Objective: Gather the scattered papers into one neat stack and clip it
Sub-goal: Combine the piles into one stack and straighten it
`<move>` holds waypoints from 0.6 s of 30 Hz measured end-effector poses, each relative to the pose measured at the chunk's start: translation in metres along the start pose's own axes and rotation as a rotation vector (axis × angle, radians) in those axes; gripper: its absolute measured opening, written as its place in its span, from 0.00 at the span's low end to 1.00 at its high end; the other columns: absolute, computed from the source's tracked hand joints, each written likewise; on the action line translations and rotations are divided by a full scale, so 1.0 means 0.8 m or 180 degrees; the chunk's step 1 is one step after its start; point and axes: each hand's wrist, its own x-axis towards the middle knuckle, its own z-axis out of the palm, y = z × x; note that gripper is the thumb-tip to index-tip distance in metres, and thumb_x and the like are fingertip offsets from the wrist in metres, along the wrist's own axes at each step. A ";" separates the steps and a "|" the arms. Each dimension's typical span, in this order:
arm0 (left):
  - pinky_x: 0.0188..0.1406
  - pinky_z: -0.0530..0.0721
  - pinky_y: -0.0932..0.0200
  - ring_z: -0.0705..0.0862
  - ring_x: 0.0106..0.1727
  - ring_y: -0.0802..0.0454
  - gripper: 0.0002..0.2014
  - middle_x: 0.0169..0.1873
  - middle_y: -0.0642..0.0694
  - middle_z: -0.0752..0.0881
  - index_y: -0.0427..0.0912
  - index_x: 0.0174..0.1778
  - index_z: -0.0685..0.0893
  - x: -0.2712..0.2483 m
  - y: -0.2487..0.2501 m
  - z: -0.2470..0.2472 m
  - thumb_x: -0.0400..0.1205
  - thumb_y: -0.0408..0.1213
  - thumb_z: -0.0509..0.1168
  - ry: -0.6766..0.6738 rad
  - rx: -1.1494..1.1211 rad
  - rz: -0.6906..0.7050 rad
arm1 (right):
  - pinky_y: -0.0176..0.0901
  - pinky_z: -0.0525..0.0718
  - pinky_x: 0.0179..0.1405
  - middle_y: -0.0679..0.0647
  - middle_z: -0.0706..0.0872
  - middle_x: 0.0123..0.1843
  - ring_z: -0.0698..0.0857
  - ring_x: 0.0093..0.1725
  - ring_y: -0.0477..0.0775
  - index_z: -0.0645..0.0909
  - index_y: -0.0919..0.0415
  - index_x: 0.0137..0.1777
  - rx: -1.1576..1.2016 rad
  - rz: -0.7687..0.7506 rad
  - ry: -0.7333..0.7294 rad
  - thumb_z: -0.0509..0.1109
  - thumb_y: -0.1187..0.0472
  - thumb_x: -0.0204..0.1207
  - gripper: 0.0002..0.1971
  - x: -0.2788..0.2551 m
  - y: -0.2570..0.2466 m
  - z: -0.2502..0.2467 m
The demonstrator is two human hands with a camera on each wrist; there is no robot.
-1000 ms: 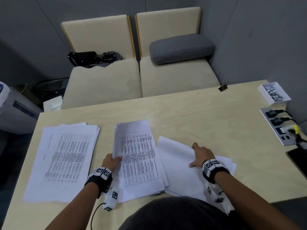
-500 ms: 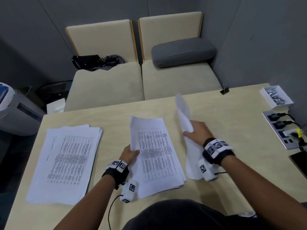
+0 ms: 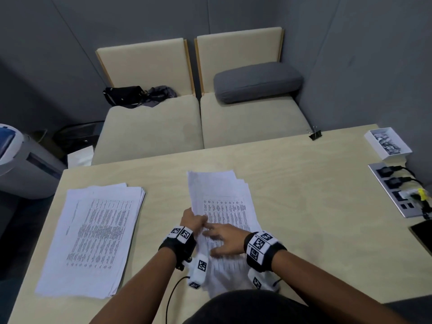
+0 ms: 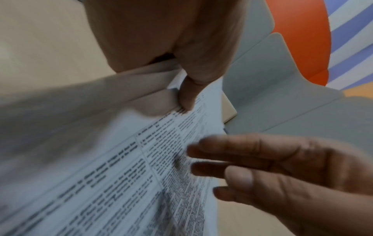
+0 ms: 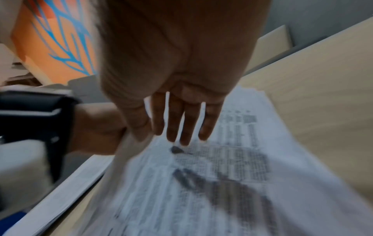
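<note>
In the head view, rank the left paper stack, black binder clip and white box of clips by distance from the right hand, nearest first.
From the right hand:
1. Left stack of printed white papers, on the table's left.
2. Black binder clip, at the table's far edge.
3. White box of clips, far right corner.

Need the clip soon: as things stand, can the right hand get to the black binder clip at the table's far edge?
Probably yes. The right hand lies open on the middle sheaf of printed papers, and only bare light wooden table separates it from the black binder clip, though it looks like a long stretch.

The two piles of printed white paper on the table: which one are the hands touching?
The centre pile of printed white paper: the left hand grips its left edge and the right hand lies on it. The left pile of printed white paper lies untouched.
</note>
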 end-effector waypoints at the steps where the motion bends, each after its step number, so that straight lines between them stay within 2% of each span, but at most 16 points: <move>1: 0.40 0.88 0.50 0.88 0.40 0.40 0.13 0.40 0.35 0.89 0.28 0.52 0.84 0.000 -0.001 -0.003 0.75 0.31 0.73 0.0058 0.0164 0.0052 | 0.50 0.74 0.76 0.55 0.71 0.81 0.77 0.74 0.54 0.71 0.60 0.78 0.0119 0.0116 0.0140 0.71 0.55 0.77 0.29 -0.003 0.007 -0.005; 3: 0.40 0.87 0.50 0.87 0.40 0.40 0.10 0.41 0.35 0.88 0.31 0.51 0.83 -0.004 0.006 -0.009 0.76 0.31 0.71 0.0108 0.0173 0.0276 | 0.53 0.80 0.71 0.53 0.83 0.70 0.83 0.66 0.50 0.80 0.57 0.69 0.0332 0.0427 0.0837 0.71 0.56 0.75 0.21 -0.008 0.030 -0.021; 5: 0.38 0.88 0.50 0.85 0.37 0.41 0.07 0.37 0.38 0.87 0.35 0.49 0.83 -0.012 0.021 -0.021 0.78 0.32 0.70 0.0127 -0.0026 0.0592 | 0.51 0.83 0.66 0.51 0.86 0.61 0.85 0.59 0.50 0.83 0.54 0.63 0.0709 0.0787 0.1978 0.74 0.58 0.73 0.18 -0.018 0.054 -0.046; 7: 0.30 0.85 0.57 0.83 0.33 0.43 0.05 0.32 0.42 0.85 0.34 0.47 0.83 -0.018 0.039 -0.035 0.79 0.31 0.71 0.0105 -0.0247 0.0844 | 0.43 0.81 0.60 0.51 0.81 0.58 0.83 0.56 0.52 0.80 0.55 0.63 0.1216 0.1091 0.3160 0.81 0.60 0.68 0.24 -0.033 0.072 -0.080; 8: 0.27 0.83 0.60 0.82 0.31 0.45 0.03 0.29 0.43 0.84 0.34 0.44 0.83 -0.021 0.050 -0.042 0.79 0.29 0.71 0.0071 -0.0389 0.0943 | 0.42 0.79 0.59 0.52 0.79 0.59 0.81 0.57 0.52 0.77 0.55 0.66 0.1490 0.1165 0.3476 0.84 0.58 0.64 0.30 -0.041 0.075 -0.098; 10: 0.24 0.81 0.62 0.81 0.28 0.48 0.03 0.25 0.46 0.84 0.35 0.40 0.84 -0.025 0.073 -0.053 0.78 0.26 0.71 -0.0019 -0.0664 0.1083 | 0.46 0.79 0.64 0.52 0.80 0.63 0.81 0.61 0.53 0.72 0.56 0.72 0.2261 0.0922 0.3381 0.87 0.57 0.59 0.41 -0.055 0.070 -0.135; 11: 0.25 0.82 0.61 0.81 0.28 0.48 0.04 0.24 0.47 0.84 0.35 0.39 0.84 -0.028 0.085 -0.057 0.78 0.25 0.71 -0.0102 -0.0803 0.1144 | 0.49 0.80 0.67 0.53 0.83 0.64 0.83 0.63 0.54 0.73 0.58 0.72 0.2596 0.0643 0.3154 0.87 0.59 0.58 0.41 -0.061 0.062 -0.150; 13: 0.27 0.85 0.59 0.83 0.30 0.47 0.03 0.27 0.45 0.87 0.35 0.42 0.86 -0.036 0.109 -0.061 0.77 0.24 0.71 -0.0270 -0.1012 0.1275 | 0.54 0.82 0.67 0.55 0.90 0.58 0.88 0.59 0.54 0.82 0.60 0.62 0.2761 0.0231 0.2789 0.87 0.61 0.55 0.32 -0.070 0.035 -0.171; 14: 0.31 0.87 0.57 0.85 0.33 0.46 0.03 0.31 0.43 0.88 0.34 0.45 0.86 -0.039 0.119 -0.062 0.77 0.25 0.71 -0.0340 -0.1066 0.1358 | 0.55 0.83 0.66 0.55 0.91 0.54 0.90 0.56 0.53 0.85 0.59 0.57 0.2661 0.0120 0.2774 0.86 0.61 0.56 0.26 -0.073 0.020 -0.179; 16: 0.44 0.89 0.51 0.89 0.42 0.46 0.08 0.41 0.41 0.90 0.32 0.52 0.87 -0.042 0.138 -0.063 0.78 0.26 0.71 -0.0397 -0.1072 0.1568 | 0.54 0.84 0.64 0.53 0.92 0.51 0.91 0.53 0.52 0.87 0.57 0.50 0.2497 -0.0100 0.2961 0.84 0.65 0.62 0.17 -0.078 -0.006 -0.190; 18: 0.54 0.88 0.48 0.89 0.49 0.45 0.13 0.49 0.38 0.91 0.32 0.57 0.86 -0.047 0.152 -0.065 0.77 0.28 0.72 -0.0386 -0.1111 0.1739 | 0.52 0.86 0.60 0.54 0.92 0.50 0.91 0.52 0.54 0.87 0.57 0.49 0.2604 -0.0348 0.3178 0.82 0.69 0.64 0.15 -0.083 -0.026 -0.198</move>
